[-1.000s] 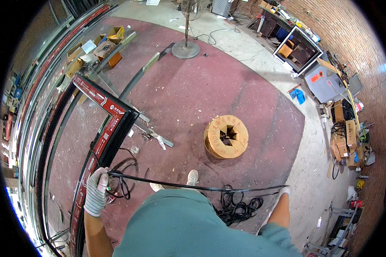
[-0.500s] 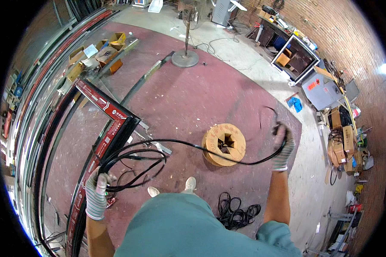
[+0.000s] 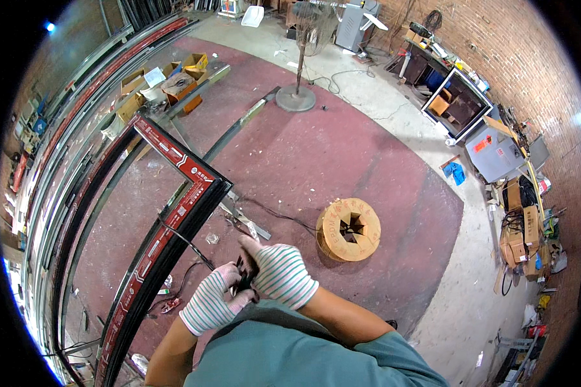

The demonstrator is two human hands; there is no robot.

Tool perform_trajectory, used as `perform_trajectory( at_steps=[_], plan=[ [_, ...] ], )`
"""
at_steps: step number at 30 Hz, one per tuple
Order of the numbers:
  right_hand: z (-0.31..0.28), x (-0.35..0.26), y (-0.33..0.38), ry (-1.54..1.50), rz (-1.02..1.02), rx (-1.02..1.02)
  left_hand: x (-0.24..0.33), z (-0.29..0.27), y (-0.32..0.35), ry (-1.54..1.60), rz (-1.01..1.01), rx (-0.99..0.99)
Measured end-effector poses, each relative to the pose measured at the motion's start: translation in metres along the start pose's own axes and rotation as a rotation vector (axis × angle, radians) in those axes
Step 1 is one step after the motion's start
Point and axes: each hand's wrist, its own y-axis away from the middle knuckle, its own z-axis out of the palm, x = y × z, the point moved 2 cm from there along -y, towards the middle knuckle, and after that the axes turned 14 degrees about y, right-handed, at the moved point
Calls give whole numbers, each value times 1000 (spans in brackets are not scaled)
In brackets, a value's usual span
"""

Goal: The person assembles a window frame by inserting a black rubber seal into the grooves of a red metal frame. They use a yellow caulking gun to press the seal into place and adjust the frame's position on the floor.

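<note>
Dark red workshop floor (image 3: pixel 393 155) fills the middle. At left is one angular black frame (image 3: pixel 155 255) with a red face, its near end cut off. Just right, near, one bunched black strip (image 3: pixel 245 269) shows between gloved left hand (image 3: pixel 212 302) and right hand (image 3: pixel 284 276), the grip of both clamped on it, hiding most. Farther right sits one tan cardboard spool (image 3: pixel 350 247).
</note>
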Motion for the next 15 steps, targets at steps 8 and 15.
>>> perform_trajectory(
  at_steps=[8, 15],
  plan=[
    [112, 157, 119, -66, 591, -81, -5, -58, 24, 314, -257, 387],
    [62, 77, 90, -94, 215, -370, -23, -17, -3, 25, -60, 43]
  ],
)
